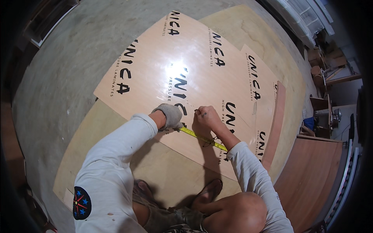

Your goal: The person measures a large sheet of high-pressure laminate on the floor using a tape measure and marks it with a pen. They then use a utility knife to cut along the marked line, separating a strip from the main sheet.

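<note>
A peach laminate sheet [151,66] with dark printing lies in front of me. My left hand [171,115], in a grey knit glove, is closed on a yellow tape measure [194,134] at the sheet's near part. The blade stretches from that hand to the right and passes beneath my right forearm. Just right of the glove, my bare right hand [210,117] is pinched around a thin dark pencil-like thing [203,114], close above the sheet. A thin dark loop [211,142] lies across the tape; I cannot tell what it is.
Under the laminate is a larger tan board [93,143], on the grey floor [70,66]. A reddish-brown strip [276,120] lies along the sheet's right edge. Wooden pieces [320,73] and a brown panel [311,178] stand at the right. My feet [210,190] are at the near edge.
</note>
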### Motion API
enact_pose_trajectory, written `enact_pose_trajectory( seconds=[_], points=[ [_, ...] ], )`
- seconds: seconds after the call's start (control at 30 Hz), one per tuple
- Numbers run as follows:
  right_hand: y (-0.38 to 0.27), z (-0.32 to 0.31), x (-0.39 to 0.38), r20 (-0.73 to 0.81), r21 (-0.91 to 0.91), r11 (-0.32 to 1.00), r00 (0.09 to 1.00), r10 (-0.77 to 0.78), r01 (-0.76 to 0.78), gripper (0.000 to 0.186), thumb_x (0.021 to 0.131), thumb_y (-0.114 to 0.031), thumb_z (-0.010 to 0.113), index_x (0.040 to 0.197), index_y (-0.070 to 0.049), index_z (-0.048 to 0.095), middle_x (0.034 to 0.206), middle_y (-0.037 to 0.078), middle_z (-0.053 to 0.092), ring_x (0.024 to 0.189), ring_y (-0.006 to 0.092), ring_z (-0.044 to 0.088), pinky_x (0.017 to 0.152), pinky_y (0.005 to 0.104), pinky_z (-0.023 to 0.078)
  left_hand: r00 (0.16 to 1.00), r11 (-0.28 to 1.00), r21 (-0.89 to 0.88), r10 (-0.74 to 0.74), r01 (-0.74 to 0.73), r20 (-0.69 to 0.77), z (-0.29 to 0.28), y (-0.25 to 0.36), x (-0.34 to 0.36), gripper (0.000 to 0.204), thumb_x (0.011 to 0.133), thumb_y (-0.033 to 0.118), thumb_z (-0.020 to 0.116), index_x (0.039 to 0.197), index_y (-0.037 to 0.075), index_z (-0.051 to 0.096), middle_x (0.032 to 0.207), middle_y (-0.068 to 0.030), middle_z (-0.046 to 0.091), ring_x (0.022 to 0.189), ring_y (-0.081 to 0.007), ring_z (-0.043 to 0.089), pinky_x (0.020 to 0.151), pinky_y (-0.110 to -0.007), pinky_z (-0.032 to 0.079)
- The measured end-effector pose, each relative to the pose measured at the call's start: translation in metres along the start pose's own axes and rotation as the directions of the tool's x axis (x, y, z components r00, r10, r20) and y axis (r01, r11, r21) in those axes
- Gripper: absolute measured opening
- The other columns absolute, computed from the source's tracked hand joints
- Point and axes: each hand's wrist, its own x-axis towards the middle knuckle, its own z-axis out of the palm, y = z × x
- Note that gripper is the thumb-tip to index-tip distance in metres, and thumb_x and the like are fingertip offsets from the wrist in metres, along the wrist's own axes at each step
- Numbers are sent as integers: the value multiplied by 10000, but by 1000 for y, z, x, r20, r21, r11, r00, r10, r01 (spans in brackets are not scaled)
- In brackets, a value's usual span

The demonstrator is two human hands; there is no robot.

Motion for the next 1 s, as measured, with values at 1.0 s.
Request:
enact_pose_trajectory(
  seconds=[1.0],
  points=[
    [7, -73, -245, 332, 858, 245, 851, 408, -452, 287, 1080, -180, 559, 855, -5, 593, 672, 84, 620, 488, 198, 622, 468, 313, 483, 975, 927, -369, 12, 73, 223, -9, -10, -23, 691, 868, 715, 742, 894, 28, 809, 795, -107, 755, 714, -218, 707, 685, -385, 566]
  ],
)
